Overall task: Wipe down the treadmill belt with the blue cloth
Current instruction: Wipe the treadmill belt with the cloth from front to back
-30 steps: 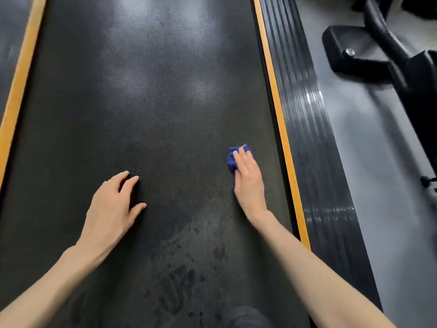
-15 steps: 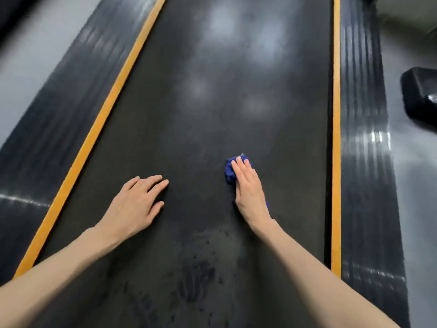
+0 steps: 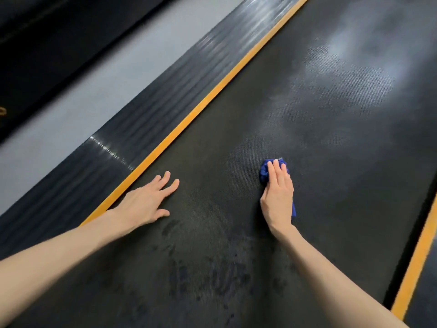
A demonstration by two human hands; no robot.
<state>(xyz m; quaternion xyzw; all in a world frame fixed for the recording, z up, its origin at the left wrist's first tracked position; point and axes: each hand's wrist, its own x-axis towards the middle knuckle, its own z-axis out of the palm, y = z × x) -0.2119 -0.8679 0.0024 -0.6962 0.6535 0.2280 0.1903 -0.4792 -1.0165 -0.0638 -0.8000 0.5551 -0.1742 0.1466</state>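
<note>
The right hand (image 3: pixel 277 196) presses flat on the blue cloth (image 3: pixel 264 172), covering most of it, mid treadmill belt (image 3: pixel 331 138). At its nine o'clock, well apart, the left hand (image 3: pixel 147 201) lies empty, fingers spread toward one o'clock, just beside the yellow stripe (image 3: pixel 189 119)
</note>
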